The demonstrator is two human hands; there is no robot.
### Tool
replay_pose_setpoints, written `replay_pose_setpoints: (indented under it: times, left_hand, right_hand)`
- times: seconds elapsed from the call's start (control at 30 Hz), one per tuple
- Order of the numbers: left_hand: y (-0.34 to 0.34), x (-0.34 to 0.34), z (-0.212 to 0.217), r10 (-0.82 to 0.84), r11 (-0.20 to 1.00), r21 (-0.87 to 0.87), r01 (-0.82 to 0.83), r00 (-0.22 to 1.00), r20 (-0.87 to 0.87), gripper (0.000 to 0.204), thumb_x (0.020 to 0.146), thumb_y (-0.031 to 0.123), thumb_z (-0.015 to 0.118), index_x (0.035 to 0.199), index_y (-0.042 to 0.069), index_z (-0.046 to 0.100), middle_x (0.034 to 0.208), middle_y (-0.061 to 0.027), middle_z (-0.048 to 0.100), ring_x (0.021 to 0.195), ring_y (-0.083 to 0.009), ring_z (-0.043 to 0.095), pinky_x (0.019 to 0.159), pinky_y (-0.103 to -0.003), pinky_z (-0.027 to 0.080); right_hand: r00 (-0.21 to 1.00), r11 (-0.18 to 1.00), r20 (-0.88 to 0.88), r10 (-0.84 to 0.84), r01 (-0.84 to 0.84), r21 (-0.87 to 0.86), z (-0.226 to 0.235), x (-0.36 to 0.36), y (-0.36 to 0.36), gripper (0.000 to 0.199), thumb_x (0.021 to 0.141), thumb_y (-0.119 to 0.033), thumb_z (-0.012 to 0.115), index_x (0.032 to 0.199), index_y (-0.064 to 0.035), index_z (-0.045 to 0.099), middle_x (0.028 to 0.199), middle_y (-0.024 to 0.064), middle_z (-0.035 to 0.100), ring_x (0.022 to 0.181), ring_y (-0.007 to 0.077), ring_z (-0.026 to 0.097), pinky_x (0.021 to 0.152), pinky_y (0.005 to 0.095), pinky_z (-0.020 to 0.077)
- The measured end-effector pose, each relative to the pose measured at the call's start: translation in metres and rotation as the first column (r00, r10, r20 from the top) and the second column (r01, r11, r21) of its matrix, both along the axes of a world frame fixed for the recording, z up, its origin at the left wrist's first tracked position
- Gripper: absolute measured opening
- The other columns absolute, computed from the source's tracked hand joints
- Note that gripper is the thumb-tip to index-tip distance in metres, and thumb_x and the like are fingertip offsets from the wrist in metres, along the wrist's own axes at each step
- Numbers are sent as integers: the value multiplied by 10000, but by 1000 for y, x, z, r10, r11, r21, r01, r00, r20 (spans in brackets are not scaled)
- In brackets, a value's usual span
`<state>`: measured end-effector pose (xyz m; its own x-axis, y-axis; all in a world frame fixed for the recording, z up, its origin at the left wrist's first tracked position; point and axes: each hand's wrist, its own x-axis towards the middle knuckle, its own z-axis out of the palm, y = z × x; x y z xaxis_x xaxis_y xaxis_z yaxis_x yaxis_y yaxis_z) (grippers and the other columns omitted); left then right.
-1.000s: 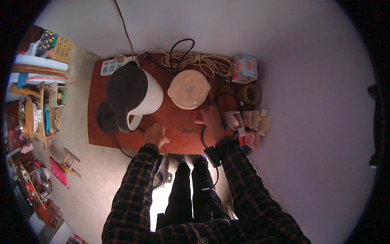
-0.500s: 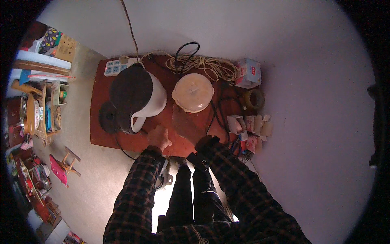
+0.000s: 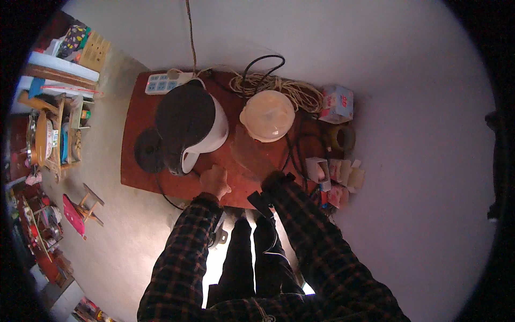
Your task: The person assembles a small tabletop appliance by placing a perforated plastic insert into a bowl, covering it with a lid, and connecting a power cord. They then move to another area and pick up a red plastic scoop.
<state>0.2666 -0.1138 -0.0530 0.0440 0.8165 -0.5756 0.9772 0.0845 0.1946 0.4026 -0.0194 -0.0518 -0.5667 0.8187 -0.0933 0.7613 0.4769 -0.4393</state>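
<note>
My left hand (image 3: 215,181) rests by the front part of the red-brown table (image 3: 140,115), just right of the handle of a white electric kettle (image 3: 221,129) with a dark lid. Its fingers are curled in, and whatever they may hold is hidden. My right hand (image 3: 251,155) stretches over the tabletop, its fingers extended toward a pale round lidded container (image 3: 268,115). Its outline blends with the red surface. I see nothing in it. Left of the kettle lies its round black base (image 3: 146,151).
A white power strip (image 3: 161,83) lies at the table's back left. Coiled beige cord (image 3: 300,96) and black cables lie behind and right of the container. Along the right edge stand a small box (image 3: 337,104), a tape roll (image 3: 343,138) and opened small cartons (image 3: 317,170). A stool (image 3: 80,212) stands at left.
The view has shifted a little, so the table and its things sit further right. Both hands keep nearly the same places beside the kettle and the container.
</note>
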Motion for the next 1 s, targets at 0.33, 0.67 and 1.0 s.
replay_pose_setpoints:
  times: [0.33, 0.67, 1.0]
  left_hand:
    - [-3, -2, -8, -40, 999, 11, 40, 999, -14, 374, 592, 292, 894, 884, 103, 758, 1003, -148, 698, 886, -322, 719, 711, -442, 597]
    - [-3, -3, -16, -27, 999, -19, 27, 999, 19, 398, 572, 270, 914, 877, 72, 751, 1012, -150, 707, 915, -334, 719, 725, -435, 602]
    - [-1, -2, -12, -16, 997, -74, 15, 1000, -14, 411, 575, 253, 896, 911, 73, 744, 987, -162, 695, 897, -322, 718, 723, -423, 601]
  right_hand:
    - [886, 941, -371, -278, 328, 78, 72, 45, 10, 349, 856, -122, 632, 1193, -29, 610, 1140, 216, 613, 1116, 401, 554, 962, 439, 484]
    - [973, 935, -173, -155, 201, 291, 77, 90, 80, 595, 833, -256, 713, 1344, -44, 494, 1309, 186, 532, 1225, 380, 484, 1076, 474, 386]
    - [981, 957, -112, -156, 178, 228, 73, 88, 77, 643, 868, -323, 696, 1391, -31, 462, 1372, 217, 497, 1295, 401, 446, 1105, 470, 367]
